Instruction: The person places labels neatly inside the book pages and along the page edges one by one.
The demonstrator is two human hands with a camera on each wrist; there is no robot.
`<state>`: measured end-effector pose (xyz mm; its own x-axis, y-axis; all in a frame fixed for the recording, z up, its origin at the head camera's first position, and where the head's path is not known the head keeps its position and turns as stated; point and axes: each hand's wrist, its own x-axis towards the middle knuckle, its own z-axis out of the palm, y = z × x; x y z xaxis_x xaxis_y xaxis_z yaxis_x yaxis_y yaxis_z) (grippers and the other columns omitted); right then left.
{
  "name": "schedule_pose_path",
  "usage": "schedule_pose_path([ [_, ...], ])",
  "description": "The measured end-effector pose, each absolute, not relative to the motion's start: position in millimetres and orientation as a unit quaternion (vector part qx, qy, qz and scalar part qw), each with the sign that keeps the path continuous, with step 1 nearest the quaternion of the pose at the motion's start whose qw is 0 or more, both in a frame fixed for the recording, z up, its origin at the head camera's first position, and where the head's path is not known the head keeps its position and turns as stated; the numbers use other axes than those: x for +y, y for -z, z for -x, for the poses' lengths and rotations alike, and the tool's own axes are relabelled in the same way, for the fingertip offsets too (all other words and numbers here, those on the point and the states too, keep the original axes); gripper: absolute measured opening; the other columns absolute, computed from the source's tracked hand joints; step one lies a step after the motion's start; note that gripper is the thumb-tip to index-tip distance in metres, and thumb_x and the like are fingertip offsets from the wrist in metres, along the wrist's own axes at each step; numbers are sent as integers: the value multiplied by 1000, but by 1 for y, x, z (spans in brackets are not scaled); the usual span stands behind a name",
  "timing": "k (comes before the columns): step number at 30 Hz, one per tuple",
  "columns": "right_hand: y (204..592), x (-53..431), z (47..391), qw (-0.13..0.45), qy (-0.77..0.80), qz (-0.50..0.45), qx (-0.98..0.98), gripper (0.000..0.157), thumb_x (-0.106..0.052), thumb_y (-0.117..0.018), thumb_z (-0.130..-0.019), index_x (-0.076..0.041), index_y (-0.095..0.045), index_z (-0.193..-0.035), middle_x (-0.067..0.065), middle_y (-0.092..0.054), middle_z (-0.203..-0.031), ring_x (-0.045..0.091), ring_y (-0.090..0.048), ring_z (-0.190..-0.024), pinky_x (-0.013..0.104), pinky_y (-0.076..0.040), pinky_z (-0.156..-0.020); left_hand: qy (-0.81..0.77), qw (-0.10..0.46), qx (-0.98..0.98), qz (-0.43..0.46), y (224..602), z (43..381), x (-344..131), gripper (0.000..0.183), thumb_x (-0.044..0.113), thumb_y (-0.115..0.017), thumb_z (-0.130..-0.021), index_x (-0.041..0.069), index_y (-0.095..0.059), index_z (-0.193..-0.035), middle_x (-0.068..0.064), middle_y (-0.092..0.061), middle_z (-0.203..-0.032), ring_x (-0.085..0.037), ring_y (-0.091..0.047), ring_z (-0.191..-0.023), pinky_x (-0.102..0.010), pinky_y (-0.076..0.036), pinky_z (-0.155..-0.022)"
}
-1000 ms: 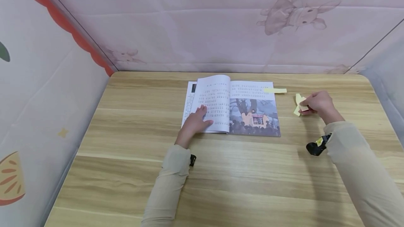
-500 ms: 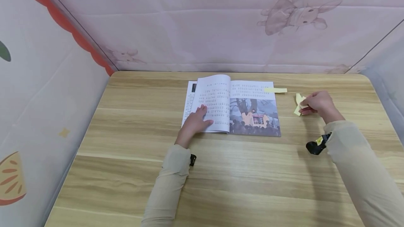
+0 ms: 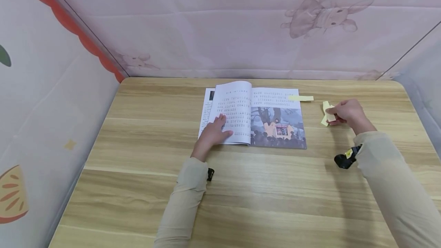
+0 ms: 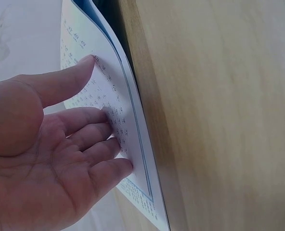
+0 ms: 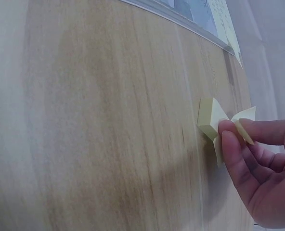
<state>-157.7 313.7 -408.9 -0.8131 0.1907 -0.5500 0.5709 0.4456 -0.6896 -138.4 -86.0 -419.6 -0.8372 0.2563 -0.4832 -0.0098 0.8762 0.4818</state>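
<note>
An open book [image 3: 277, 125] lies on the table, with text on its left page and a picture on the right. My left hand [image 3: 213, 133] rests on the left page, its fingers [image 4: 92, 137] only slightly bent. A yellow sticky note strip [image 3: 301, 98] sticks out past the book's right edge. To the right of the book, my right hand [image 3: 350, 113] pinches yellow sticky notes [image 3: 330, 117] between thumb and fingers. In the right wrist view, a thick pad [image 5: 208, 118] sits at the fingertips, and a bent strip [image 5: 246, 114] shows between the fingers.
The wooden table [image 3: 275, 198] reaches back to a pink wall covering [image 3: 213, 41] with rabbit drawings. At the left stands a white covering [image 3: 44, 98] with a red scalloped edge. A black wrist camera [image 3: 344, 160] hangs below the right sleeve.
The sticky notes at my right fingertips have turned and shifted slightly as the fingers move on them. My left hand and the book have stayed in place.
</note>
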Motion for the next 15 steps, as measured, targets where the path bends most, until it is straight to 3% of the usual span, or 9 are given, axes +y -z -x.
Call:
schedule_pose_path([
  [5,409,314,159,202,459,-229,835,20,-5,-60,-84,-1,-55,-65,2,-51,-53,12,-52,-47,29,-54,-55,-241,273,929,-69,420,139,-86,67,34,-52,-92,5,-21,-144,-4,-11,-151,-21,-9,-138,-36,-12,-111],
  [15,409,313,158,196,509,-221,809,10,2,-54,-86,12,-55,-86,3,-55,-58,14,-61,-53,31,-56,-62,-242,272,929,-69,423,139,-86,67,34,-52,-92,6,-21,-144,-3,-10,-151,-21,-9,-138,-36,-12,-111],
])
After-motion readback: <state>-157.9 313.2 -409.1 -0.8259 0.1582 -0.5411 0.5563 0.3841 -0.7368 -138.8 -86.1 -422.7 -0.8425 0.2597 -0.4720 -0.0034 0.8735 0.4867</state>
